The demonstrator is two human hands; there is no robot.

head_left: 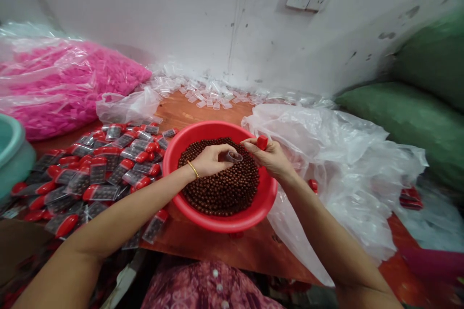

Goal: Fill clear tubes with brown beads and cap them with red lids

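A red basin (217, 224) full of small brown beads (217, 193) stands in front of me. Over the beads, my left hand (212, 159) is closed around a small clear plastic container (235, 156), its open end turned to the right. My right hand (270, 157) is over the basin's right rim, its fingers closed on a red cap (262, 142). The cap and the container are apart. Whether the container has beads inside, I cannot tell.
Red-capped containers filled with dark beads (105, 169) are heaped at left. Behind them lies a bag of pink pieces (72, 82). Empty clear containers (213, 94) line the wall. Crumpled clear plastic (333, 164) and green sacks (409, 125) are at right; a teal tub (12, 149) stands far left.
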